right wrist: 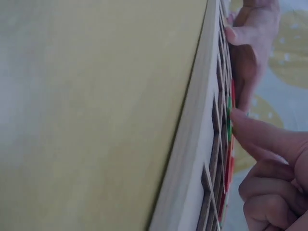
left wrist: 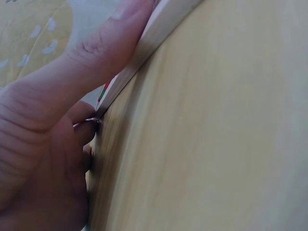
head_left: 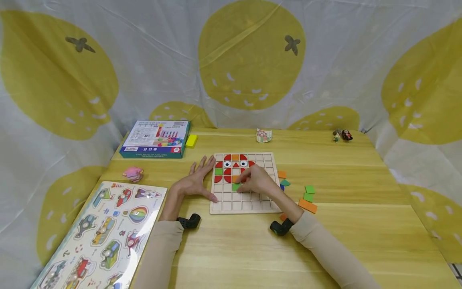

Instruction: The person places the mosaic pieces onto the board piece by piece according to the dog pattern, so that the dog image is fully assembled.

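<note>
A wooden grid board [head_left: 247,206] lies on the table, partly filled with red, orange and green pieces and two round eye pieces. My left hand [head_left: 192,183] is spread along its left side, the thumb resting on the lower left edge; the left wrist view has that thumb against the board's side [left wrist: 140,50]. Over the middle of the grid my right hand [head_left: 259,181] pinches a green square tile [head_left: 236,187] between thumb and index finger, at one of the cells. The right wrist view gives the green tile [right wrist: 229,118] edge-on at the thumb tip. The right hand covers some cells.
Loose tiles, among them an orange rectangle [head_left: 307,206] and a green square [head_left: 309,189], lie right of the board. At the left are a picture puzzle [head_left: 119,212], a pink toy [head_left: 133,174] and a flat box [head_left: 155,138]. A patterned card [head_left: 264,135] and small figurines [head_left: 347,135] stand farther back.
</note>
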Action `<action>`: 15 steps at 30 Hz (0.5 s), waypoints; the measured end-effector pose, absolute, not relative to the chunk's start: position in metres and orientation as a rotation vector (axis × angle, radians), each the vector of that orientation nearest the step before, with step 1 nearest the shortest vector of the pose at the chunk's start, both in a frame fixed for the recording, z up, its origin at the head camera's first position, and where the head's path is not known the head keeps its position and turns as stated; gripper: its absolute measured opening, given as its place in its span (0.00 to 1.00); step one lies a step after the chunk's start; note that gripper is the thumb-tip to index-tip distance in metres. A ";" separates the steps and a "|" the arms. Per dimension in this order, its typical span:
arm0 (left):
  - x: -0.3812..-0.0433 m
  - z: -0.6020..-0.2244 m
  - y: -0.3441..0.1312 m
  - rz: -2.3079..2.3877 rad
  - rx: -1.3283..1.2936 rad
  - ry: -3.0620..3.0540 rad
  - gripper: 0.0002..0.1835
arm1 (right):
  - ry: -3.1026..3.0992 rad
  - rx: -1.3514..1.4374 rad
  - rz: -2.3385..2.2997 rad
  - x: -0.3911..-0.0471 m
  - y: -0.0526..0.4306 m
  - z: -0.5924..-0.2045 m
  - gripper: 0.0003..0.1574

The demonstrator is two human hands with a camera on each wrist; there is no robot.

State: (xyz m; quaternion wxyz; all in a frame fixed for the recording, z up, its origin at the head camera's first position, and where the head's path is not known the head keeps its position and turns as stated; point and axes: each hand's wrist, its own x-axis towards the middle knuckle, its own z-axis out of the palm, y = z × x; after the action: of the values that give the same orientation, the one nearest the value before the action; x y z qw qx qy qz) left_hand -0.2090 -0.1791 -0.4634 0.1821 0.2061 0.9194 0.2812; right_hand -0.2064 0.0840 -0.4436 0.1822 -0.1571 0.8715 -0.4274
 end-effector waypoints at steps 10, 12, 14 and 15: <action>-0.209 -0.461 -0.178 0.807 0.577 2.594 0.74 | 2.564 -0.392 -1.201 -0.199 0.211 -0.428 0.18; -0.209 -0.461 -0.179 0.810 0.582 2.593 0.74 | 2.565 -0.347 -1.207 -0.194 0.246 -0.432 0.20; -0.209 -0.462 -0.179 0.811 0.589 2.593 0.74 | 2.536 -0.311 -1.200 -0.190 0.274 -0.437 0.22; -0.209 -0.462 -0.179 0.809 0.594 2.594 0.74 | 2.509 -0.287 -1.203 -0.188 0.286 -0.440 0.24</action>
State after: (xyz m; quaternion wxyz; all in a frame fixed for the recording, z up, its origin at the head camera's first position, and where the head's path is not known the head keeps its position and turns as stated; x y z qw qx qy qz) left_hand -0.2092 -0.1793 -0.4621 0.1790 0.2101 0.9176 0.2861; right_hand -0.1880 0.2856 -0.4403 0.1714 -0.1010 0.8836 -0.4238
